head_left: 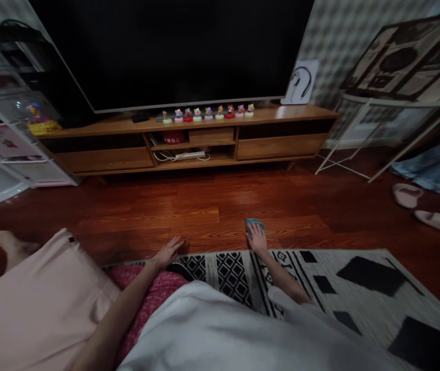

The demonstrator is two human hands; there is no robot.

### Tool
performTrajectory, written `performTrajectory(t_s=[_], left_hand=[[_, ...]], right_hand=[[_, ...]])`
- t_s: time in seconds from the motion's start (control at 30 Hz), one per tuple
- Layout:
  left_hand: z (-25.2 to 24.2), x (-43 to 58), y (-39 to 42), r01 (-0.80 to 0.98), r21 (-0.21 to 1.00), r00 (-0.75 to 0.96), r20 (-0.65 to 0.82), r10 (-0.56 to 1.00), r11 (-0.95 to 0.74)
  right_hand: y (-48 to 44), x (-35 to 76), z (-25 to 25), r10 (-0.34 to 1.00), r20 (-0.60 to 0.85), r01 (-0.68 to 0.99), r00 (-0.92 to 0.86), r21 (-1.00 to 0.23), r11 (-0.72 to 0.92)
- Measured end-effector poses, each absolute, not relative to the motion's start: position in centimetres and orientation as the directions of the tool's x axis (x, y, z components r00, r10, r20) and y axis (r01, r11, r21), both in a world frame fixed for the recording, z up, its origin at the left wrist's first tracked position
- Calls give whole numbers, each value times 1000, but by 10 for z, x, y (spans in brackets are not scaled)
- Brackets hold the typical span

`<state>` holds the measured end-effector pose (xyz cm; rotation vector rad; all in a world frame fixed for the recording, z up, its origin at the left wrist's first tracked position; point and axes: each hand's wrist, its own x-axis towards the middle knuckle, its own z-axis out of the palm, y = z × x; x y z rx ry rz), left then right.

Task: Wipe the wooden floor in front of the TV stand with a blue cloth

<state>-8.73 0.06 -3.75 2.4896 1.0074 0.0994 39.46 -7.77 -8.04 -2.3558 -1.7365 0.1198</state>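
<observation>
On the wooden floor [189,232], my right hand [257,238] presses down on a small blue cloth [255,221]. The palm covers most of the cloth, and its blue edges show past the fingertips. My left hand [166,253] rests with fingers stretched out at the edge of the patterned rug [289,268], touching the floor, with nothing in it. Dark red fabric [153,293] lies under my left forearm.
Ahead stands a wooden TV cabinet [277,147] with a row of small figurines [208,114] below a large television [181,51]. A bare foot [5,239] and pink fabric [45,299] are at left. Slippers [407,196] and a white-legged table [343,162] stand right.
</observation>
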Motion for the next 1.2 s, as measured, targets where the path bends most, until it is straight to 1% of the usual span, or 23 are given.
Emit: performTrajectory(t_s=[0.07, 0.13, 0.2, 0.23, 0.27, 0.33, 0.4, 0.47, 0.53, 0.6, 0.67, 0.7, 0.77, 0.8, 0.87, 0.9, 0.93, 1.0, 1.07, 1.13, 1.17, 1.2], left_hand=[[-36, -87, 0, 643, 437, 733, -112, 671, -629], [-35, -86, 0, 657, 431, 725, -134, 676, -619], [-35, -86, 1, 670, 423, 716, -152, 681, -610], [-35, -86, 1, 674, 419, 713, -157, 683, -608], [-36, -86, 2, 678, 416, 711, -162, 685, -606], [-38, -86, 2, 684, 413, 706, -163, 690, -602], [-40, -88, 2, 684, 413, 704, -158, 692, -602], [-42, -89, 2, 676, 415, 709, -143, 690, -609], [-45, -91, 2, 667, 418, 713, -119, 691, -617], [-47, -92, 1, 658, 427, 715, -96, 692, -621], [-49, -92, 1, 652, 435, 715, -82, 694, -621], [-49, -92, 1, 652, 437, 714, -80, 695, -620], [-49, -91, 1, 659, 436, 708, -85, 702, -612], [-48, -90, 0, 664, 436, 704, -92, 704, -607], [-46, -88, -1, 667, 445, 701, -105, 705, -597], [-45, -88, -1, 665, 453, 702, -108, 704, -594], [-43, -87, -2, 661, 462, 704, -111, 701, -591], [-41, -86, -3, 654, 476, 709, -116, 695, -588], [-39, -86, -3, 655, 478, 710, -126, 693, -585], [-37, -86, -3, 662, 473, 707, -137, 694, -582], [-36, -86, -3, 665, 468, 706, -141, 694, -582], [-36, -86, -3, 668, 463, 705, -143, 695, -582]], right_hand=[[-73, 412, -81, 856, 71, 844, 513, -226, -487], [-61, 406, -80, 742, 86, 732, 665, -273, -625], [-45, 383, -79, 682, 100, 672, 724, -328, -665], [-36, 366, -77, 693, 104, 679, 713, -349, -646], [-29, 347, -75, 732, 104, 711, 673, -362, -603], [-17, 305, -70, 855, 90, 815, 511, -366, -449], [-14, 264, -66, 956, 67, 901, 285, -360, -243], [-18, 229, -65, 997, 60, 931, 43, -365, -18], [-29, 207, -65, 979, 78, 904, -189, -375, 205], [-40, 206, -66, 922, 104, 841, -373, -381, 383], [-51, 227, -67, 874, 117, 792, -472, -379, 478], [-56, 246, -67, 867, 114, 788, -486, -373, 490], [-64, 294, -68, 894, 92, 827, -438, -347, 441], [-67, 321, -69, 925, 79, 868, -371, -324, 376], [-73, 371, -70, 985, 71, 948, -160, -266, 173], [-74, 391, -71, 996, 87, 971, -21, -237, 41], [-75, 407, -72, 985, 105, 970, 135, -216, -110], [-70, 420, -73, 897, 147, 898, 418, -215, -383], [-59, 410, -72, 772, 158, 781, 616, -251, -572], [-43, 380, -67, 703, 132, 706, 699, -286, -648], [-34, 360, -64, 708, 114, 704, 697, -298, -645], [-27, 337, -61, 743, 97, 730, 662, -307, -611]])
